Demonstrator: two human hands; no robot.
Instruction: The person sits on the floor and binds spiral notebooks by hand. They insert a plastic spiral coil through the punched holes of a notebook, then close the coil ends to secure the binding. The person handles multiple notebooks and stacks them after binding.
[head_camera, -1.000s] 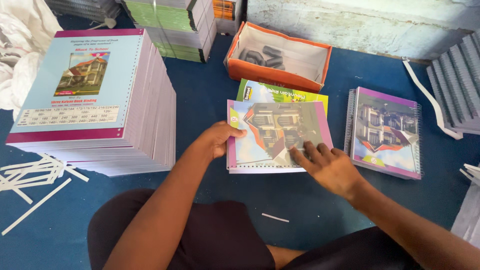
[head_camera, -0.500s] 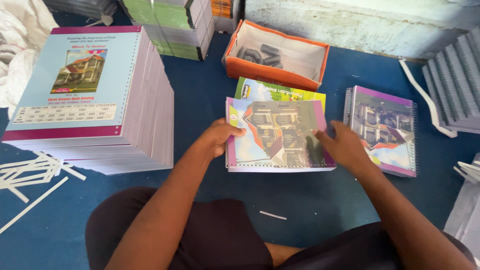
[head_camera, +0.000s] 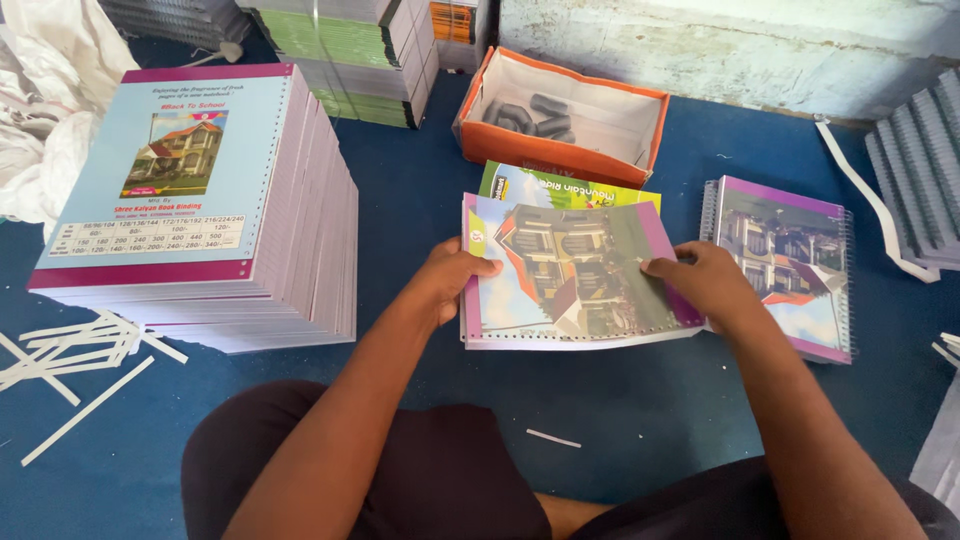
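Gripping notebook edges — left hand, right hand — fingers curled.

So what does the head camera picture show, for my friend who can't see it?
Two hands, left hand and right hand, hold an unbound notebook by its sides on a blue floor. A tall notebook stack stands left.

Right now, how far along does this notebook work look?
One spiral-bound notebook lies finished on the right. In hand: an unbound notebook, gripped at its edges by the left hand and right hand. A tall stack of unbound ones on the left suggests most is probably still to do.
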